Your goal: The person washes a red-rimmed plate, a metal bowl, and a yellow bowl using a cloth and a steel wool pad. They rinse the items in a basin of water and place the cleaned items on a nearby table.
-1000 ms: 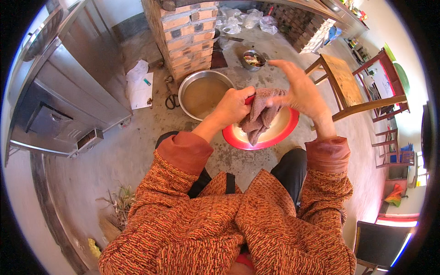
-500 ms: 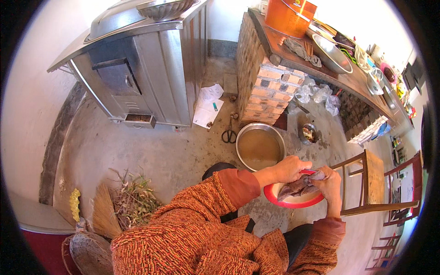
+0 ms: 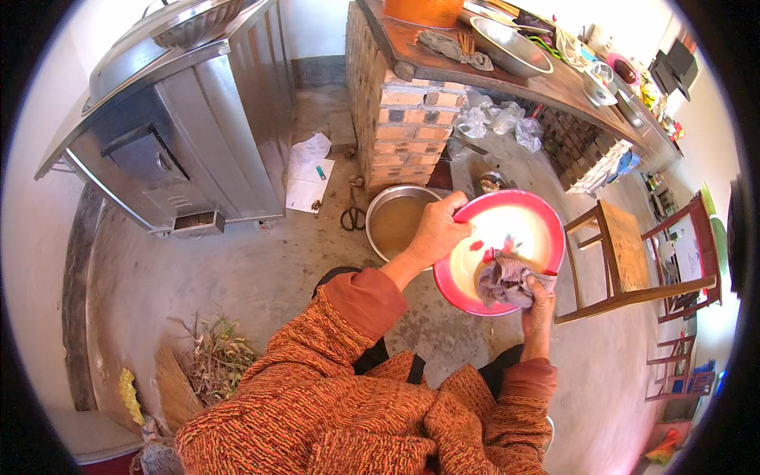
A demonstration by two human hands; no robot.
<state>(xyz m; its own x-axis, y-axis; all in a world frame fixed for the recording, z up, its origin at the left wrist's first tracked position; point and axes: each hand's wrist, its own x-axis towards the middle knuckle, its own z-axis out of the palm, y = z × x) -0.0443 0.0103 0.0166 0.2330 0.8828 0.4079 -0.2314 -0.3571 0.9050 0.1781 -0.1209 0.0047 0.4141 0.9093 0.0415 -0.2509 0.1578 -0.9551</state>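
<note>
A red-rimmed basin (image 3: pixel 552 218) with a pale inside and some red and dark marks is held up, tilted toward me. My left hand (image 3: pixel 437 233) is closed around its left rim, thumb on the inner side. In my right hand (image 3: pixel 540 318) is a crumpled grey-brown cloth (image 3: pixel 507 283), pressed against the basin's lower right inside and rim. Just beyond my left hand, a round metal basin (image 3: pixel 400 190) of murky brownish water sits on the floor.
A wooden chair (image 3: pixel 621 245) stands close on the right. Ahead are a brick-supported counter (image 3: pixel 416 131) and a metal stove (image 3: pixel 198 134). Scissors (image 3: pixel 352 218) and white paper (image 3: pixel 307 184) lie on the floor. A broom (image 3: pixel 174 384) and dry plant stalks (image 3: pixel 218 356) are at lower left.
The red-rimmed basin has come up and tilted so that its inside faces me. The cloth has moved with my right hand to the lower right rim. My view has shifted right.
</note>
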